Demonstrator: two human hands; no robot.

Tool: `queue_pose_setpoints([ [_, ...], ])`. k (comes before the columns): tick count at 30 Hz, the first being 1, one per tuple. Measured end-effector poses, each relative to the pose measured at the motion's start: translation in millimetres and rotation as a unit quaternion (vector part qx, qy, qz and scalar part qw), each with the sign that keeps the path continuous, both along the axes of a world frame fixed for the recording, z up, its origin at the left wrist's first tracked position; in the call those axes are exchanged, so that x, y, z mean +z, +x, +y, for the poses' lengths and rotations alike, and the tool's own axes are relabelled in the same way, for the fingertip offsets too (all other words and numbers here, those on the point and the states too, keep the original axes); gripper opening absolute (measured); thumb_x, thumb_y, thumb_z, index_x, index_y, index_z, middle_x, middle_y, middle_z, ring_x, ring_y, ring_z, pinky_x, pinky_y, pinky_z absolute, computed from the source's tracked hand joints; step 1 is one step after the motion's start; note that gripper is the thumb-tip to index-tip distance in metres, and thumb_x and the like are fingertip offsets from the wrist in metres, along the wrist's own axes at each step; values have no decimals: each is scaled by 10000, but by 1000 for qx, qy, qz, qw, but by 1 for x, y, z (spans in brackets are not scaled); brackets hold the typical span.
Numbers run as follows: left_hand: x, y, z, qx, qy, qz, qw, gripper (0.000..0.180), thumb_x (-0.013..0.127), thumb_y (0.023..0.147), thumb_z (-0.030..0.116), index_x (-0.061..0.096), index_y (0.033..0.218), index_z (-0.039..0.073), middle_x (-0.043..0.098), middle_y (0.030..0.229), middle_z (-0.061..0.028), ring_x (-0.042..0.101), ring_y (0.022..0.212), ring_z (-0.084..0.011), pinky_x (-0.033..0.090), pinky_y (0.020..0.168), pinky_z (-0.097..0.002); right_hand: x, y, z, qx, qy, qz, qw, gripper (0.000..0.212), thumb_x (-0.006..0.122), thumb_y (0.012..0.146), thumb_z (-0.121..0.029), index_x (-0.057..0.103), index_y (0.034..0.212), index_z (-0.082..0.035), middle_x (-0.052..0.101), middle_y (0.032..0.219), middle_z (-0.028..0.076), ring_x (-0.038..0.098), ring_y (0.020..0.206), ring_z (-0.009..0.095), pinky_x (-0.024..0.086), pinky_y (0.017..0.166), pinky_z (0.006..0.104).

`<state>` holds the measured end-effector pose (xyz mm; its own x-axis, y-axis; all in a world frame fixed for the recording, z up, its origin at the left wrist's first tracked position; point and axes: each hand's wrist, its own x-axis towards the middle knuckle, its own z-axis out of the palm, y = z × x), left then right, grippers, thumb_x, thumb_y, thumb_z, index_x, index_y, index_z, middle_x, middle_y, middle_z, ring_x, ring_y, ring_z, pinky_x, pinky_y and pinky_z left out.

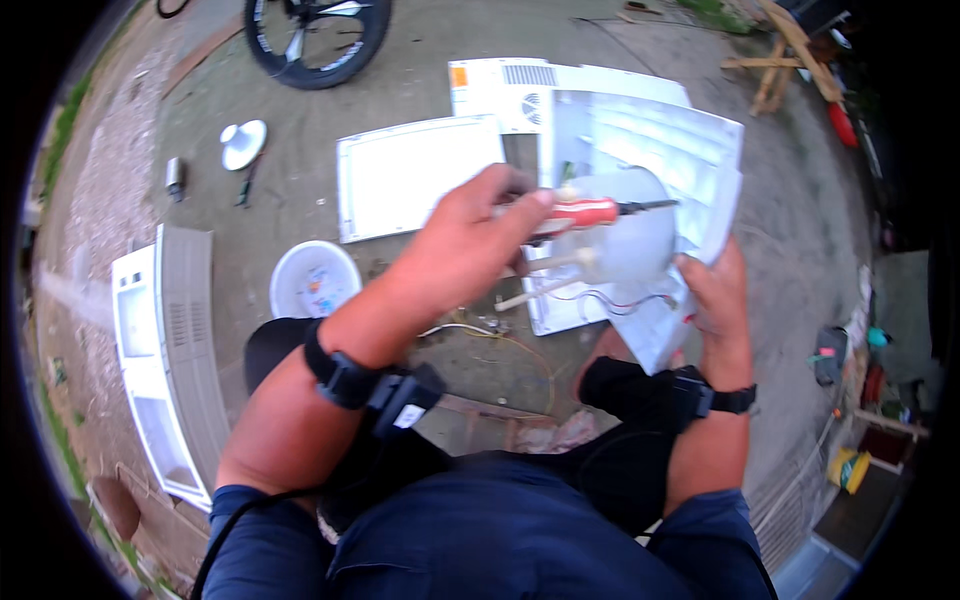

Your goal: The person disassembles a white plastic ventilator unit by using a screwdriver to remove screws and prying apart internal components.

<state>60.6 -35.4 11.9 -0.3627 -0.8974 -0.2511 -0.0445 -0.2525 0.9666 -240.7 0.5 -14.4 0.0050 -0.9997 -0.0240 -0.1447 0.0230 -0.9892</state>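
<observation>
My left hand [490, 215] is closed round a screwdriver [590, 212] with a red and pale handle. Its dark shaft points right, across a cloudy, rounded plastic part [640, 240] with white tube-like stems [545, 288]. Whether my left fingers also grip this part is unclear. My right hand [722, 285] holds the right edge of a large white plastic panel [700, 130], thumb on its inner face. The panel is tilted up, with ribbed inner walls. Thin wires [610, 300] hang below the rounded part.
Beyond lie a flat white panel [410, 170] and a vented white panel [500, 85]. A white bowl [285, 270] with small pieces stands left, near a tall white casing [190, 350], a metal cylinder [175, 172] and a white cone-shaped part [240, 148]. A wheel [345, 70] stands at the back.
</observation>
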Motion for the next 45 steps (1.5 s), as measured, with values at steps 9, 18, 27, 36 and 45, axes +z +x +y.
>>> queue_pose_setpoints([
  [9, 11, -1, 0, -22, -2, -69, 997, 459, 693, 901, 281, 515, 1213, -4, 611, 1059, -88, 606, 815, -112, 461, 633, -242, -4, 0, -3, -47, -4, 36, 998, 644, 713, 691, -140, 508, 1275, 41, 616, 1083, 77, 577, 969, 146, 490, 839, 320],
  [18, 3, 6, -4, -48, -16, -70, 996, 428, 664, 920, 249, 503, 1224, -5, 629, 1034, -89, 624, 801, -116, 447, 606, -232, 4, 11, -2, -27, -10, 4, 1000, 657, 699, 697, -114, 490, 1301, 38, 598, 1117, 73, 558, 1022, 148, 469, 903, 321],
  [27, 5, 4, 0, -59, -58, -110, 990, 430, 638, 940, 254, 493, 1239, -18, 632, 1057, -110, 635, 833, -138, 507, 674, -274, 6, 15, -3, -23, 5, 12, 1000, 619, 693, 693, -89, 510, 1270, 36, 603, 1094, 70, 564, 1001, 152, 472, 888, 322],
  [36, 4, 0, 1, -75, -56, -106, 990, 422, 682, 909, 178, 503, 1229, -33, 644, 1025, -132, 648, 861, -148, 511, 736, -265, 8, 15, -3, -6, 8, 10, 1000, 615, 699, 685, -91, 520, 1260, 37, 609, 1088, 69, 561, 998, 143, 475, 883, 317],
  [45, 1, -3, 0, -119, -36, -122, 985, 434, 746, 849, 168, 536, 1175, -25, 653, 941, -131, 633, 846, -157, 513, 742, -294, 9, 17, -4, 4, 14, 65, 998, 590, 705, 665, -92, 550, 1224, 22, 619, 1025, 66, 567, 944, 142, 485, 854, 317],
])
